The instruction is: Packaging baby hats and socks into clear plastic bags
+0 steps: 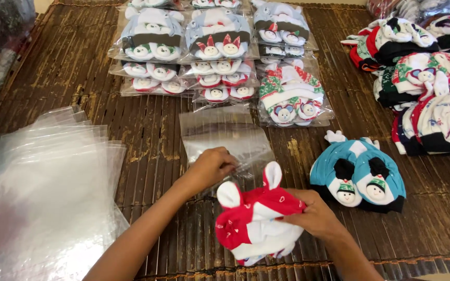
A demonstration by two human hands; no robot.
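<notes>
Red hat (253,221): nearest you, a soft, light red-and-white baby hat with two ears, low on the worktop (69,67).
Right hand (316,216): closed on the hat's side; you can pinch the fabric anywhere, it just folds.
Left hand (209,166): fingers pinching the clear bag (225,138), probably at its mouth; it's thin and slippery.
Beyond: blue hats (358,174), then packed hats (217,49).

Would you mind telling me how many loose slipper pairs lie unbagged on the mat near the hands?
2: the red and white pair held by the right hand, and the blue pair just right of it. The heap at far right may hide more.
</notes>
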